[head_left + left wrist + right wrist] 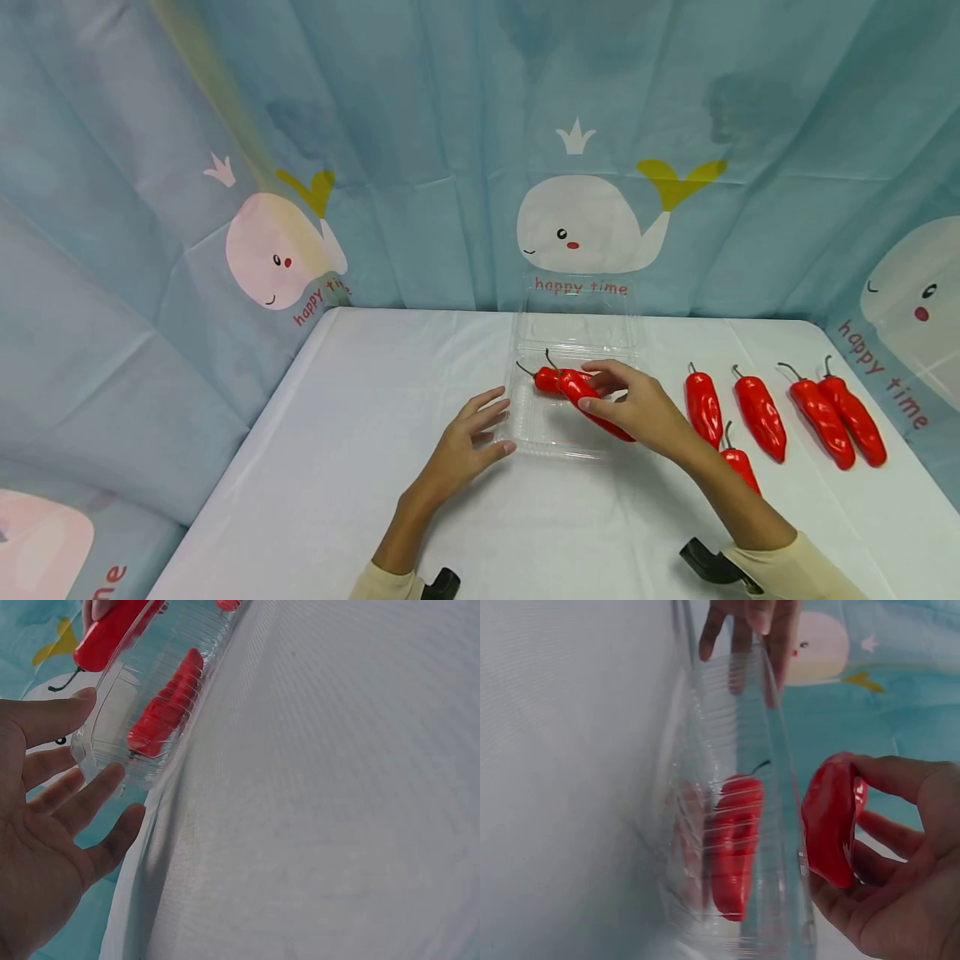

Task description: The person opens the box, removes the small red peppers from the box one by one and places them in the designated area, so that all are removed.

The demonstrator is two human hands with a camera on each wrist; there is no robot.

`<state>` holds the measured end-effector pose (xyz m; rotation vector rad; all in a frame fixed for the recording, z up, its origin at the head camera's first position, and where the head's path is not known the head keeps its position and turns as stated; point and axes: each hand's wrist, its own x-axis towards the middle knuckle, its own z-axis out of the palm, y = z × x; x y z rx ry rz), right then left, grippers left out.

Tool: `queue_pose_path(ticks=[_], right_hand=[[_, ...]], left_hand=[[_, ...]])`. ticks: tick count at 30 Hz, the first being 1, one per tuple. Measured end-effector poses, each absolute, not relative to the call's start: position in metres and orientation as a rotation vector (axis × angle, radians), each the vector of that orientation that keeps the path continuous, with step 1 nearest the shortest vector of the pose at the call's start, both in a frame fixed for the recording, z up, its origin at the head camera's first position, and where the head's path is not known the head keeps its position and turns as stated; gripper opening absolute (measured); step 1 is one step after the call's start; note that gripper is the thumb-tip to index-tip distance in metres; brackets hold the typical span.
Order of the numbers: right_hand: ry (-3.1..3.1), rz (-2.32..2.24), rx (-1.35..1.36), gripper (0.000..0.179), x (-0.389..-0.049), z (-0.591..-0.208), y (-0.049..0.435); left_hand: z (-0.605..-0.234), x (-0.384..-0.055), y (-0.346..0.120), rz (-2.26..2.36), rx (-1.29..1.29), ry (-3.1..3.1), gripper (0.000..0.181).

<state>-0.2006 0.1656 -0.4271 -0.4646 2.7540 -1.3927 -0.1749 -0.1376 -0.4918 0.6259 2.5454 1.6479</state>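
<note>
A clear plastic clamshell box (536, 425) lies with its lid (577, 329) raised at the back. Inside it rests one red chili pepper (546, 381), seen through the ribbed wall in both wrist views. Over the box my right hand (637, 408) pinches a second red chili pepper (829, 825) between thumb and fingers, its stem pointing to the back left in the head view. At the box's left side is my left hand (465, 442), fingers spread and holding nothing. In the left wrist view its fingertips (112, 776) overlap the box's edge.
Several more red chili peppers (759, 417) lie on the white-covered table (360, 467) to the right, one partly behind my right forearm. A blue curtain (435, 150) with whale prints hangs behind the table and along its sides.
</note>
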Motion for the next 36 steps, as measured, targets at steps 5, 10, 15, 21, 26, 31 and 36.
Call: queue_pose_path(ticks=[5, 10, 15, 21, 26, 31, 36], right_hand=[[2.777, -1.420, -0.445, 0.060, -0.194, -0.417, 0.173], [2.796, -1.451, -0.414, 0.059, -0.184, -0.406, 0.180], [2.787, -1.473, -0.360, 0.060, -0.173, -0.397, 0.191], [2.777, -1.483, -0.295, 0.060, -0.164, -0.394, 0.206], [2.823, -1.468, -0.232, 0.060, -0.156, -0.393, 0.218], [2.847, -1.439, -0.186, 0.060, -0.150, -0.392, 0.230], [2.863, -1.412, -0.108, 0.063, -0.146, -0.394, 0.242]], left_hand=[[-0.492, -0.175, -0.137, 1.649, 0.627, 2.545, 0.065], [-0.492, -0.175, -0.137, 1.661, 0.629, 2.541, 0.064], [-0.492, -0.175, -0.136, 1.664, 0.633, 2.541, 0.064], [-0.492, -0.174, -0.136, 1.674, 0.629, 2.532, 0.063], [-0.493, -0.174, -0.136, 1.674, 0.622, 2.532, 0.062], [-0.493, -0.174, -0.137, 1.673, 0.626, 2.532, 0.063], [-0.493, -0.174, -0.137, 1.672, 0.636, 2.537, 0.062]])
